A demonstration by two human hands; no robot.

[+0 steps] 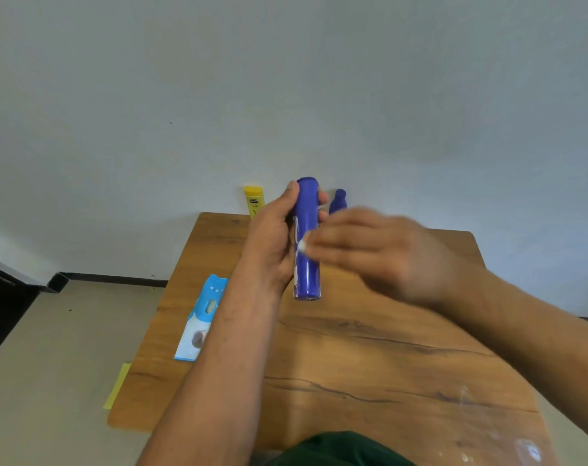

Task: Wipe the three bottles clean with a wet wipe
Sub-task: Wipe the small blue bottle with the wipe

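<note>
My left hand (272,240) grips a tall blue bottle (306,264) upright above the wooden table (353,364), thumb and fingers curled round its upper half. My right hand (380,253), blurred by motion, presses a small white wet wipe (302,245) against the bottle's side; only a corner of the wipe shows past the fingertips. A yellow bottle (253,200) stands at the table's far edge by the wall. A smaller blue bottle (338,201) stands behind the held one, partly hidden by my fingers.
A light-blue wet-wipe packet (201,317) lies flat near the table's left edge. A yellow sheet (117,386) sticks out under the table's front left corner. White smears (528,449) mark the table's near right corner. The wall rises just behind the table.
</note>
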